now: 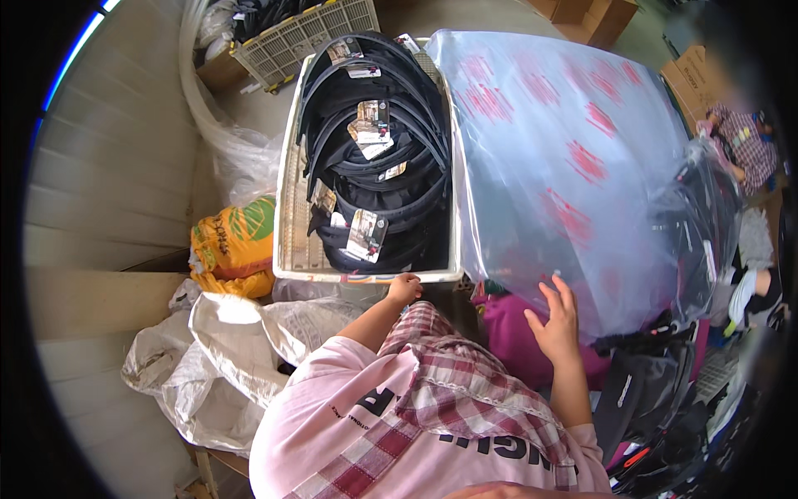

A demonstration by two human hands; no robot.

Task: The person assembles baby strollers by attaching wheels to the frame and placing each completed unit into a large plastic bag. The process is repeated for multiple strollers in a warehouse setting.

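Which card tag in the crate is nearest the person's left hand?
The large tag at the near end of the crate, just beyond the left hand; the other tags lie farther back.

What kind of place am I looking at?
Probably a packing or sorting area in a workshop or warehouse, judging by the white crate of tagged black curved items, the slatted crate behind it, and the cardboard box.

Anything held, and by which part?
The left hand is curled at the near rim of the white crate; whether it grips can't be told. The right hand is open, holding nothing.
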